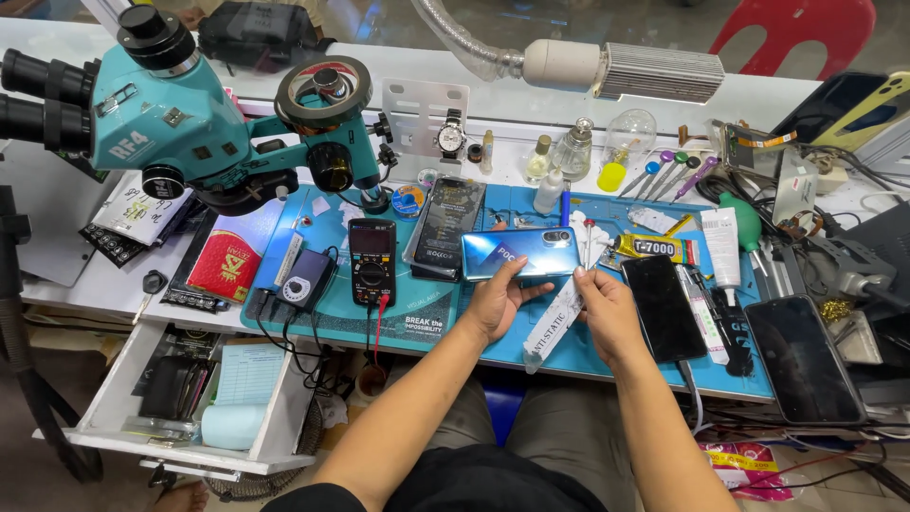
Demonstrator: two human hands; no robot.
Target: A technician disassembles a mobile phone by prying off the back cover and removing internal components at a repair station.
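Note:
My left hand (497, 301) grips a shiny blue phone (520, 251) by its lower edge, back side up, over the blue work mat (427, 318). Beside it, my right hand (607, 308) pinches a white anti-static brush (555, 322) that slants down to the left; its tip lies just under the phone's right end. A black phone (663, 305) lies on the mat right of my right hand, and another dark phone (445, 225) rests left of the blue one.
A teal microscope (171, 118) stands at the back left. A black multimeter (372, 261) with leads sits on the mat. Small bottles (572, 152), screwdrivers (664, 175), a glue tube (656, 248) and a third black phone (804, 358) crowd the right. A drawer (180, 389) hangs open below left.

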